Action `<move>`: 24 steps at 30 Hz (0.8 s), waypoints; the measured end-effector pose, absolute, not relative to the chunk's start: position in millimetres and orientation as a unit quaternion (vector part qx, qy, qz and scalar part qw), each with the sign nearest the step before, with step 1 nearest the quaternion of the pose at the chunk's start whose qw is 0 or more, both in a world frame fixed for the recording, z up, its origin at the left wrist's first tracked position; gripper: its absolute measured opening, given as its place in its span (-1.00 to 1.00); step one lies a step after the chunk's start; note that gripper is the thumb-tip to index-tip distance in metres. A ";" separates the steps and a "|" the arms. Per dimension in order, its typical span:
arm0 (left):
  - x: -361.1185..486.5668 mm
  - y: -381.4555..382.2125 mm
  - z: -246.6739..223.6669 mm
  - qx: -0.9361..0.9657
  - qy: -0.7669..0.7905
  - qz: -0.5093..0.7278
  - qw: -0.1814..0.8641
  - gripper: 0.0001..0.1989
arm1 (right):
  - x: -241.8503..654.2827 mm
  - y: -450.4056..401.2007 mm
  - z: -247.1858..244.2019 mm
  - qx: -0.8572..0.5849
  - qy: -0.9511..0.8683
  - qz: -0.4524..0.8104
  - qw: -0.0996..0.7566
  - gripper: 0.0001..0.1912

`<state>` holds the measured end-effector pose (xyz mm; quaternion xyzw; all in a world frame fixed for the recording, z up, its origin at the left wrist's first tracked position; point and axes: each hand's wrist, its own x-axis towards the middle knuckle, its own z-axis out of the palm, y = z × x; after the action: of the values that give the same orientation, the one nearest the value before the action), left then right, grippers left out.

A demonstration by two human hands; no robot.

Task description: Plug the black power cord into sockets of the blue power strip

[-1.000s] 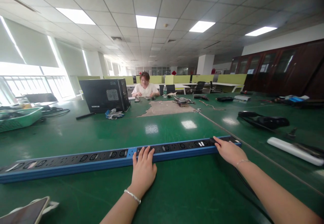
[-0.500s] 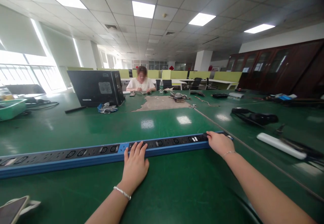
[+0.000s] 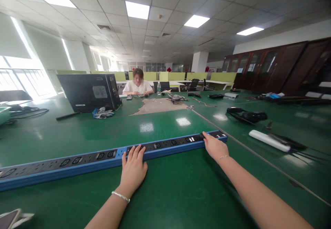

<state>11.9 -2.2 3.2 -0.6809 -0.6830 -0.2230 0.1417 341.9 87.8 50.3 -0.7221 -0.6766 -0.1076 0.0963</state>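
The broad, glossy green worktop (image 3: 168,194) is shown further to the left than half a second ago, along with everything set on it. Across it, the long blue strip with black socket faces (image 3: 108,164) is laid before the person; its left end is cut off by the view's border, and its right end is seen just beside a thin pale line (image 3: 254,153) crossing the surface. A wide stretch of green surface is left between the strip and the boxy black computer case (image 3: 89,92), and another between the forearms. The light-green plastic basket (image 3: 4,116) has been cropped further at the far left. The rounded white bar (image 3: 269,141) is placed well apart, right of the strip.

The left hand (image 3: 133,172) is rested on the strip's middle, fingers slightly parted, nothing clenched. By the right hand (image 3: 216,148), a small black plug (image 3: 201,137) is grasped near the strip's right end. Both hands are kept at the same spots along the strip as before.
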 end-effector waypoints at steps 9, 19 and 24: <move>10.1 -3.0 0.7 -0.687 -0.676 -0.226 0.142 -0.46 | 343.9 92.7 56.2 -0.727 -0.681 -0.076 0.052 -0.51; 11.9 -2.4 0.7 -0.681 -0.680 -0.232 0.139 -0.46 | 344.1 103.3 66.2 -0.735 -0.676 -0.044 0.013 -0.63; 11.5 -3.4 0.8 -0.684 -0.676 -0.231 0.146 -0.46 | 343.8 107.4 65.5 -0.739 -0.673 -0.045 0.014 -0.66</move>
<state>11.5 -3.4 0.8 -0.6841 -0.6761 -0.2313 0.1459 343.8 107.4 65.5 -0.7386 -0.6725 -0.0451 0.0138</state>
